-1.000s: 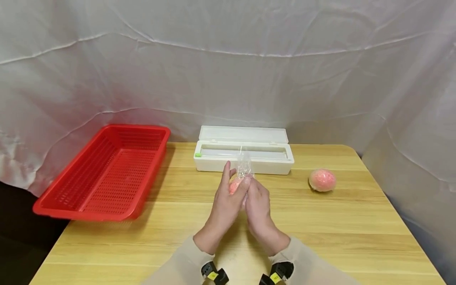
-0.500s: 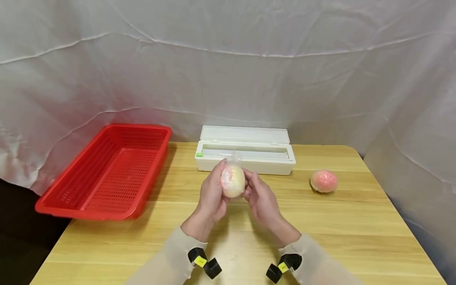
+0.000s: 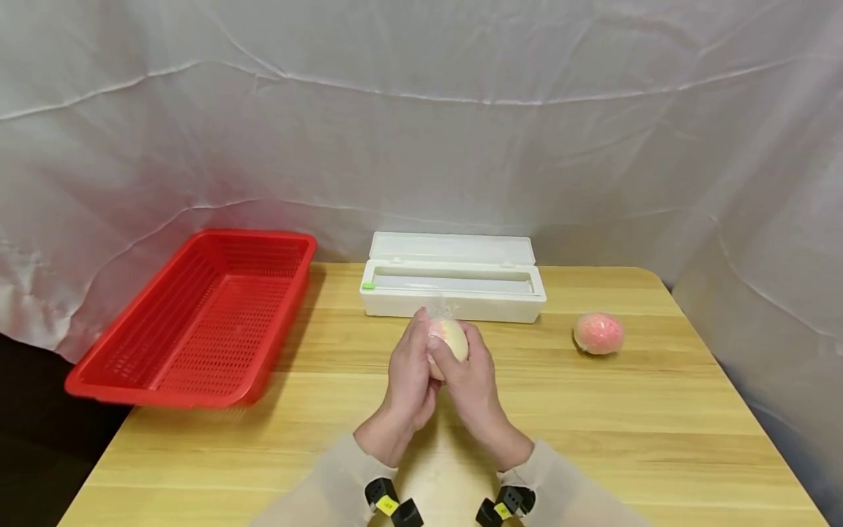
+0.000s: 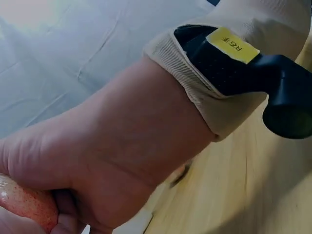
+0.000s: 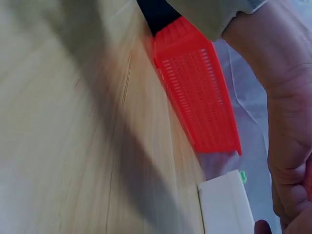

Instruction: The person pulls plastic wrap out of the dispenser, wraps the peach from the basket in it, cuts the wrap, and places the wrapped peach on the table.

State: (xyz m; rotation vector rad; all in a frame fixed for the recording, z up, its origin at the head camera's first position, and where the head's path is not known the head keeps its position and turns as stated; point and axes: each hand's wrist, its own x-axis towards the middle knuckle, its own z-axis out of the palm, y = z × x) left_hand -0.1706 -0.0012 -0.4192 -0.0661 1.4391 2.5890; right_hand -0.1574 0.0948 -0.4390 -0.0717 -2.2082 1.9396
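Observation:
A pale yellow and pink peach (image 3: 453,338) with clear plastic film on it is held above the middle of the table. My left hand (image 3: 410,372) grips it from the left side. From the right, my right hand (image 3: 473,377) curls round it with the thumb pressed on its near face. Loose film (image 3: 440,306) stands up above the fruit. In the left wrist view, reddish skin of the peach (image 4: 29,204) shows between the fingers. The right wrist view has only a red sliver of it beside my left hand (image 5: 290,126). The fingers' undersides are hidden.
Behind the hands stands a long white cling film box (image 3: 454,306), its lid (image 3: 454,249) raised. A red perforated basket (image 3: 260,366) sits at the left, overhanging the table edge. Another pink film-wrapped peach (image 3: 598,334) lies on the wooden table (image 3: 626,439) at the right.
Both hands parted slightly and turned the peach, bringing its pale yellow side into view, then closed round it again. The basket, the box and the other peach stay in place.

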